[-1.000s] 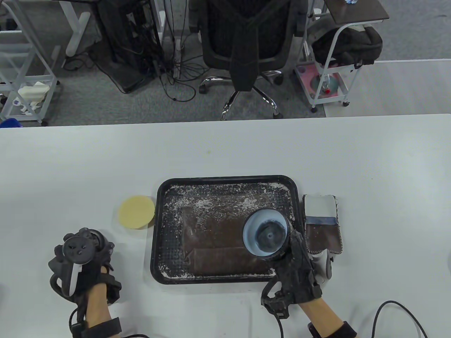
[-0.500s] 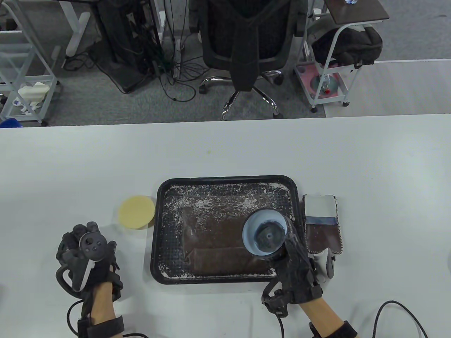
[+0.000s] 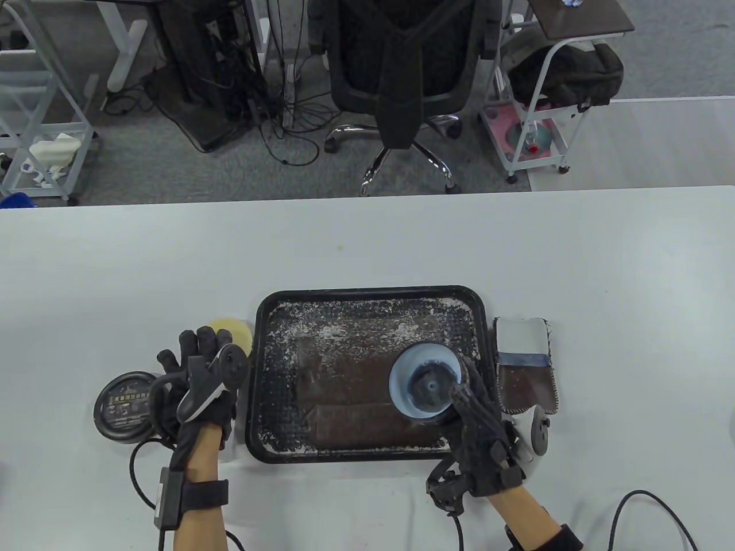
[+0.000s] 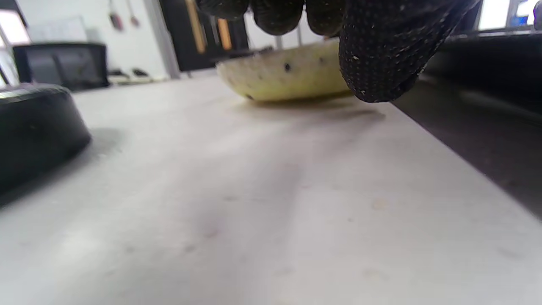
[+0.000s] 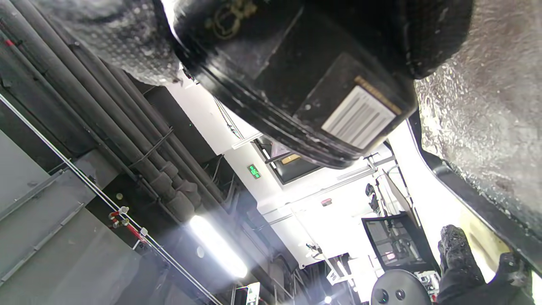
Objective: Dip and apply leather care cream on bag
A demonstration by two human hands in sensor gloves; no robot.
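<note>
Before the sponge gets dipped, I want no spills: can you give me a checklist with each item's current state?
1. Cream jar open: ok, its lid lies on the table at far left.
2. Jar steadied: ok, the right hand holds it above the tray.
3. Sponge gripped: cannot tell; the left hand is over it, fingertips at its edge.
4. Cream left in the jar: cannot tell; the inside looks dark and smeared.
5. Bag in place: ok, lying flat in the tray.
</note>
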